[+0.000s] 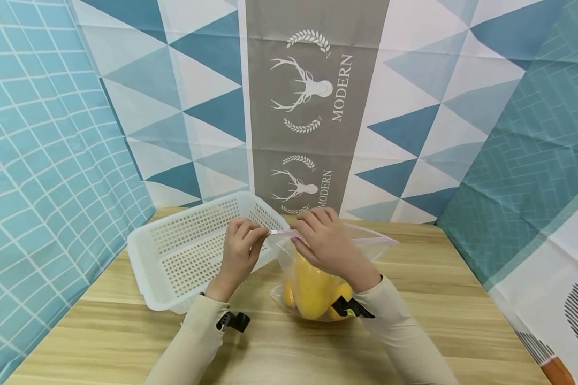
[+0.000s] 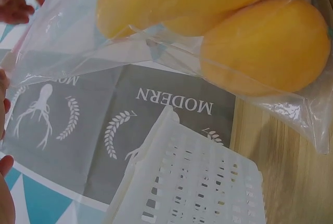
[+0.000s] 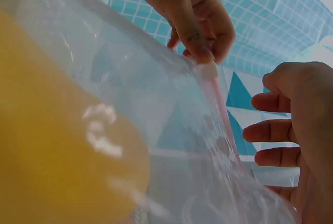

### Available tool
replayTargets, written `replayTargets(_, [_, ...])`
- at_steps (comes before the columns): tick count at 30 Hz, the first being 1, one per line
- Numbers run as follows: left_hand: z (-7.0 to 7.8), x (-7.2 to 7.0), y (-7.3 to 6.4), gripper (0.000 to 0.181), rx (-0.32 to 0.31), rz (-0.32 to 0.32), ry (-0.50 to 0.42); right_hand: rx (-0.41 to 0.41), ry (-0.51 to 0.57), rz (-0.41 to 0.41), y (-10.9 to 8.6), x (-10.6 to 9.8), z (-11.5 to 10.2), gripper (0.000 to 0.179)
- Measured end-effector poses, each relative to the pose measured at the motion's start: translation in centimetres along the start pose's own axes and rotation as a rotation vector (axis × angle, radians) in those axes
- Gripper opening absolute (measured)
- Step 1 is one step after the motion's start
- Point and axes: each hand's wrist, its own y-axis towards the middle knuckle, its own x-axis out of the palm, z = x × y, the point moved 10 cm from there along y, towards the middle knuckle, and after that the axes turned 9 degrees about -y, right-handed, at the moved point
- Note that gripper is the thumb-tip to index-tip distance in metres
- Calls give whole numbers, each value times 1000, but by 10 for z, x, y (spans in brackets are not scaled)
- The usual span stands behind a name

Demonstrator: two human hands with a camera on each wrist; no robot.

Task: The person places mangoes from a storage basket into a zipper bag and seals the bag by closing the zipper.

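Observation:
A clear zip bag point(image 1: 289, 262) with a pink closing strip stands on the table, holding several large, smooth yellow fruits point(image 1: 313, 291) that look like mangoes. At the left end of the strip, my left hand point(image 1: 242, 248) pinches the bag's corner between thumb and fingers, right by a small white slider point(image 3: 208, 71). My right hand point(image 1: 328, 243) is over the strip, just right of the left one. In the right wrist view its fingers point(image 3: 273, 130) are spread and loosely bent beside the strip, with nothing pinched between them.
A white perforated plastic basket point(image 1: 146, 267) stands on the wooden table point(image 1: 433, 321), left of the bag and behind the left hand. Patterned cloth point(image 1: 212, 96) lines the back, and tiled-pattern cloth point(image 1: 38, 176) rises along the left.

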Motion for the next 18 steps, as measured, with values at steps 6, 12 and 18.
replayTargets(6, [3,0,2,27,11,-1,0,-23,-30,-54,14,17,-11,19])
replayTargets(12, [9,0,5,24,35,12,-7,-19,-59,-78,19,28,-15,13])
replayTargets(18, [10,2,5,25,28,4,9,-17,-75,-89,20,31,-16,9])
